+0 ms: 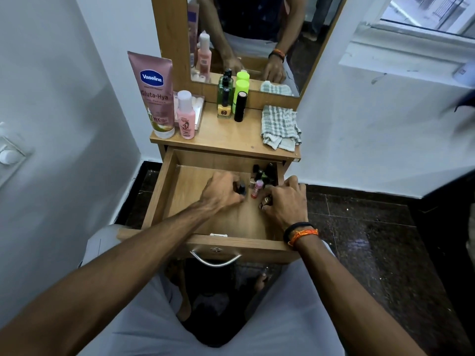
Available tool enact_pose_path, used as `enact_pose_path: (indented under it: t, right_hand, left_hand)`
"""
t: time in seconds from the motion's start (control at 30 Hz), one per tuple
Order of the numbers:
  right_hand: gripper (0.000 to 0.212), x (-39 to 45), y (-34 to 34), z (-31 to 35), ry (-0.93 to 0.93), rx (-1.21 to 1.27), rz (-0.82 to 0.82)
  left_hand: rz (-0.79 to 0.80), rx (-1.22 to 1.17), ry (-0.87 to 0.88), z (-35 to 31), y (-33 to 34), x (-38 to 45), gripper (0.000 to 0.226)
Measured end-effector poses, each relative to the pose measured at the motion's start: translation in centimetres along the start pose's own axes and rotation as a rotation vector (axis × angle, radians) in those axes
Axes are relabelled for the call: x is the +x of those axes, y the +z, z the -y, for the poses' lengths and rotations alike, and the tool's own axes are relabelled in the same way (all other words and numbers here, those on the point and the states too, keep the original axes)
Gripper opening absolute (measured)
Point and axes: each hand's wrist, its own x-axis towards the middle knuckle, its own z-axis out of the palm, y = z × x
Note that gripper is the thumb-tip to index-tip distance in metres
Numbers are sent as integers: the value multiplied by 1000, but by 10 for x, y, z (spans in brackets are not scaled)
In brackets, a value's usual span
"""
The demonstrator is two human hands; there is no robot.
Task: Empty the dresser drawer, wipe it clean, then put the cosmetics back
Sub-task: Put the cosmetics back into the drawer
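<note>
The wooden dresser drawer [164, 191] is pulled open below the dresser top. Both hands are inside it. My left hand [221, 191] is closed around a small dark bottle [241, 189] near the drawer's middle. My right hand [285, 201] rests at the drawer's right side with fingers curled over small items; what it grips is hidden. Between the hands lies a small pink bottle [257, 187]. Several dark small bottles [264, 172] cluster in the back right corner. The rest of the drawer floor is bare wood.
On the dresser top [226, 134] stand a pink Vaseline tube [154, 93], a pink bottle [185, 115], a clear box [198, 109], a yellow nail polish [224, 104], a green bottle [241, 91], a black tube [241, 106] and a checked cloth [280, 128]. A mirror [246, 39] rises behind.
</note>
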Motion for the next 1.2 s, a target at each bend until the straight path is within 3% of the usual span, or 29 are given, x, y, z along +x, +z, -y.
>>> enact_pose_path:
  t: [0.4,0.67,1.2]
  right_hand:
    - [32,-6,-7,-5,41,160,-86]
    - [20,-5,-3,-6,8,94,-154]
    - [27,-3,2,-7,11,82,-151]
  left_hand:
    - [63,-41,30,-11,25,7,18]
    - [32,-93,50,-13,35,6,17]
    - [16,-121,54,-10,42,5,24]
